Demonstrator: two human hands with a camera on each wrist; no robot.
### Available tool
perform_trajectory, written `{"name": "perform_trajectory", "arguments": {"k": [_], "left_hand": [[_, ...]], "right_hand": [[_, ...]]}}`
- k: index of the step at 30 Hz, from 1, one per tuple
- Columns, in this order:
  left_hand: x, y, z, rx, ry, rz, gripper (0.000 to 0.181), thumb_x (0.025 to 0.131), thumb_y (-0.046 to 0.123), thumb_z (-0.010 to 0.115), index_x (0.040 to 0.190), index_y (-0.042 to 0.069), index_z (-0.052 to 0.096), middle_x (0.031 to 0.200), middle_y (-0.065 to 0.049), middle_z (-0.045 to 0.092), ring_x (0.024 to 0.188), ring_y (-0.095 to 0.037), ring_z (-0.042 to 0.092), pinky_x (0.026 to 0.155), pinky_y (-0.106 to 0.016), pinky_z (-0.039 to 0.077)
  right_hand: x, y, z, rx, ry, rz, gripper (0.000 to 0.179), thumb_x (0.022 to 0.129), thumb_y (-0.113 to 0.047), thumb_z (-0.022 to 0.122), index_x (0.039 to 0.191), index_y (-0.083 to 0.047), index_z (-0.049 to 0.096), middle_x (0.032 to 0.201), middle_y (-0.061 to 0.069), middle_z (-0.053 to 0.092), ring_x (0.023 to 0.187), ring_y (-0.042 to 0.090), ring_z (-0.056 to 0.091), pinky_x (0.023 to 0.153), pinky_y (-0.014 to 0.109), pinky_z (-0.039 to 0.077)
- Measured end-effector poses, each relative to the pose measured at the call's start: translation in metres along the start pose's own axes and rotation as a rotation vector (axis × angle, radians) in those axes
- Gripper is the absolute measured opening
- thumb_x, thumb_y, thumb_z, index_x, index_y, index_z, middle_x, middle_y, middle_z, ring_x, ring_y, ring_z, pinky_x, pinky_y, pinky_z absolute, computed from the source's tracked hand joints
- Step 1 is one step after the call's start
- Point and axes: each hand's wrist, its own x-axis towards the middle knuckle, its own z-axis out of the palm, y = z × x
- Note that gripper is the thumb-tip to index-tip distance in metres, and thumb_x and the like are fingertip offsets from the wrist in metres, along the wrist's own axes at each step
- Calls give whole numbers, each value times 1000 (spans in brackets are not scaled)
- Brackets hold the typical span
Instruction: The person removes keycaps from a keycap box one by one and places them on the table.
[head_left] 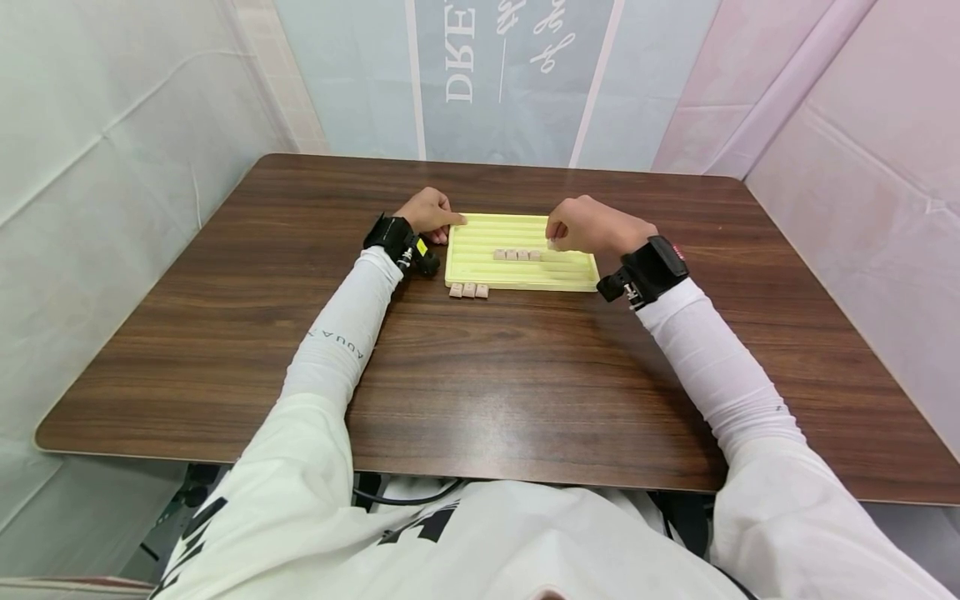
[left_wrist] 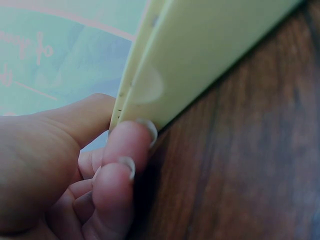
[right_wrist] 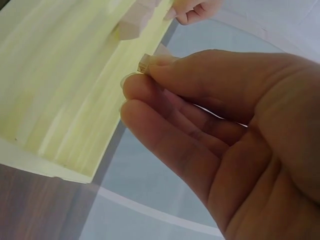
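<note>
A yellow ridged tray (head_left: 525, 273) lies on the table. My left hand (head_left: 429, 214) grips its left edge near the far corner; in the left wrist view, the thumb and curled fingertips are on either side of the tray wall (left_wrist: 190, 55). Above the right part of the tray, my right hand (head_left: 600, 227) pinches a small pale tile (right_wrist: 143, 64) between thumb and fingertip. Several similar tiles (head_left: 517, 255) form a row on the tray's middle ridges. Three more tiles (head_left: 468, 291) lie side by side at the tray's front left corner.
The brown wood-grain table (head_left: 480, 367) extends around the tray on all sides. A printed blue-grey curtain (head_left: 517, 108) hangs behind its far edge. Pale sheets hang at the left (head_left: 127, 167) and right (head_left: 855, 183).
</note>
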Motion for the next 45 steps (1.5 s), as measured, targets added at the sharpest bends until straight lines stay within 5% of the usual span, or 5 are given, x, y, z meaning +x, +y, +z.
{"name": "perform_trajectory", "arguments": {"k": [45], "left_hand": [[-2, 3, 0, 28, 9, 11, 28, 93, 28, 64, 81, 4, 56, 57, 1, 56, 44, -8, 57, 51, -23, 53]], "right_hand": [[-44, -34, -42, -56, 39, -32, 24, 98, -18, 54, 117, -7, 64, 117, 12, 65, 112, 26, 60, 95, 39, 48]]}}
